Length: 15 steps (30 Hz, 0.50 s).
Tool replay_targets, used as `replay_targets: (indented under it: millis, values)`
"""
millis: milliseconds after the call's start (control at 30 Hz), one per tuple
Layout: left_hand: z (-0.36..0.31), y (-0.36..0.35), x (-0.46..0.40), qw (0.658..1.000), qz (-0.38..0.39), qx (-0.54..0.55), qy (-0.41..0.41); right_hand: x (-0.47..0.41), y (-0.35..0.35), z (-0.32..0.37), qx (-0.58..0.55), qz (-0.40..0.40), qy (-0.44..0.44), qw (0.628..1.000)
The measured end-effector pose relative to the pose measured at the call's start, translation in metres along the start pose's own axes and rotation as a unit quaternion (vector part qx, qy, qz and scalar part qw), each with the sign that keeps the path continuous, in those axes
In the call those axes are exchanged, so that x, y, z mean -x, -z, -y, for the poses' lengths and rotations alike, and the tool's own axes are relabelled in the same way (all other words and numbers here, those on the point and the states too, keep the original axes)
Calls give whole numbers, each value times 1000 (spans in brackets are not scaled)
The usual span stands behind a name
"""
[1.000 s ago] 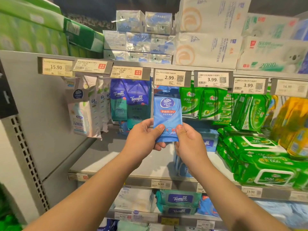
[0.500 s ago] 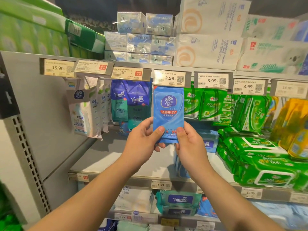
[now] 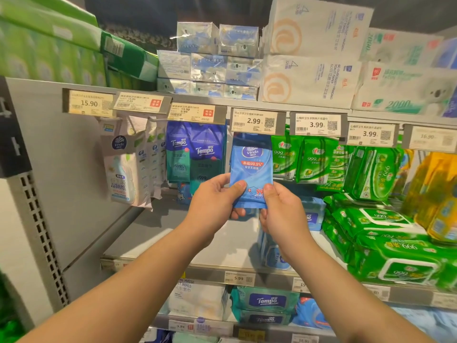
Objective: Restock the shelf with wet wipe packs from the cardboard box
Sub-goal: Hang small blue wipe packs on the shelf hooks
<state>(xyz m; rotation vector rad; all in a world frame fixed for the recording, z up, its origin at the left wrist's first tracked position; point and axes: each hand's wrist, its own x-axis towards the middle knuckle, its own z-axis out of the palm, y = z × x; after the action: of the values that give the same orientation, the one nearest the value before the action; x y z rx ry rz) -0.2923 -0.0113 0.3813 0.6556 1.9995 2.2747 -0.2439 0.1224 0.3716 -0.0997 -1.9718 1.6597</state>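
A flat, light-blue plastic wet wipe pack (image 3: 251,169) printed with the Vinda logo is held upright in front of the shelf, its top edge tucked just under the yellow 2.99 price label (image 3: 254,121). The left hand (image 3: 214,198) pinches its lower left corner, thumb on the front and fingers curled behind. The right hand (image 3: 280,214) pinches the lower right corner the same way. Just left of the pack hang dark blue and teal Tempo wipe packs (image 3: 195,152); just right hang bright green 999 wipe packs (image 3: 304,157). Below, the grey metal shelf (image 3: 153,243) carries larger green wipe packs with white flip lids (image 3: 385,241) on its right side. Further left, white Vinda pouches (image 3: 128,164) hang from a hook. Above the price rail sit stacked white tissue bundles (image 3: 309,53).
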Motion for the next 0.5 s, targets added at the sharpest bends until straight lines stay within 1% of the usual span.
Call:
replay_targets:
  millis: [200,333,500]
  values:
    - [-2,1,-4,1000,-7,-4,24,-4,-2,3,-10,-5,-21,1000]
    - [-8,-1,-17,995,4,15,94,-16,-5,11,-37,-18,-52,998]
    - [-15,-6,-31,986,-18,17,165,-29,-10,13,-61,-26,-81,995]
